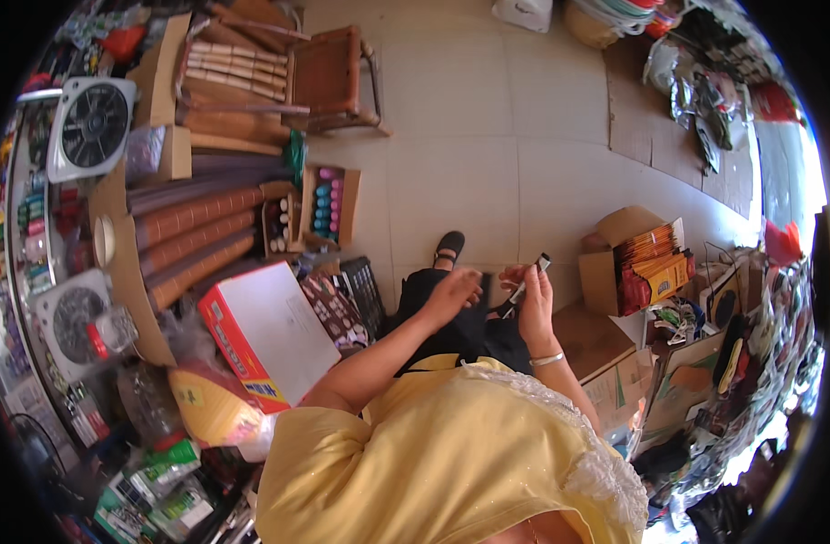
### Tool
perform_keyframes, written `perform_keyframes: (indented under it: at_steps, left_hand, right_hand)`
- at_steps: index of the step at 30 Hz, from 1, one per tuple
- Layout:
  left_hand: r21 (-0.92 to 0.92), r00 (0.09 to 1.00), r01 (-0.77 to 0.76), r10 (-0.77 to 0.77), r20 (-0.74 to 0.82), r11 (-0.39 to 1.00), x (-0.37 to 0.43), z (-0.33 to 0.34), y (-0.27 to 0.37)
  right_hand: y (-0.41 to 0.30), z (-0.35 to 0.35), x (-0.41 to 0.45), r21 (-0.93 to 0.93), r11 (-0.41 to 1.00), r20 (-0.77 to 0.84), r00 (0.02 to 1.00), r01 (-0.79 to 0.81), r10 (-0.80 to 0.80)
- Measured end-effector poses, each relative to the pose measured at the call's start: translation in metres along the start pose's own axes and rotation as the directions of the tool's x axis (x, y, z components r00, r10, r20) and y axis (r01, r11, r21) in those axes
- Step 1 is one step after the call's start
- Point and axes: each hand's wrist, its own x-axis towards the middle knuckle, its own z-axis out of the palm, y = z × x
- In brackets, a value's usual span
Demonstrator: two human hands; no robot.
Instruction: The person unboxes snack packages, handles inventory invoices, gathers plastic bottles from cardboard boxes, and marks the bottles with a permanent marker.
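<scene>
My left hand is over my lap, its fingers curled towards my right hand. A dark blurred shape lies beside its fingertips, and whether the hand grips anything cannot be made out. In my right hand, which has a silver bangle at the wrist, is a slim tube with a black end, held slanted between the thumb and fingers. The two hands are a short way apart, above black trousers. One foot in a black shoe shows beyond them on the tiled floor.
A red and white cardboard box stands at left, near rolled mats and a carton of coloured bottles. Behind is a brown chair. At right, an open carton holds orange packets, with more cartons nearer me.
</scene>
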Motion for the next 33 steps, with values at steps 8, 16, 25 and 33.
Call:
perform_keyframes:
  at_steps: [8, 16, 25, 33]
  left_hand:
    - [-0.074, 0.928, 0.033, -0.058, -0.367, 0.997, -0.023, -0.025, -0.095]
    - [-0.085, 0.939, 0.147, -0.166, -0.301, 0.985, -0.013, -0.009, -0.127]
    - [0.113, 0.967, 0.196, -0.173, -0.185, 0.974, 0.015, -0.084, -0.126]
    - [0.04, 0.894, 0.335, -0.304, -0.329, 0.941, -0.016, -0.109, -0.149]
  right_hand:
    - [0.035, -0.074, -0.004, -0.162, 0.959, -0.082, 0.971, -0.235, 0.224]
    - [0.056, -0.172, -0.058, -0.195, 0.927, -0.401, 0.888, -0.321, 0.223]
    - [0.099, -0.138, -0.1, -0.045, 0.918, -0.635, 0.72, -0.395, 0.279]
    - [0.101, -0.088, -0.034, -0.265, 0.902, -0.246, 0.928, -0.342, 0.28]
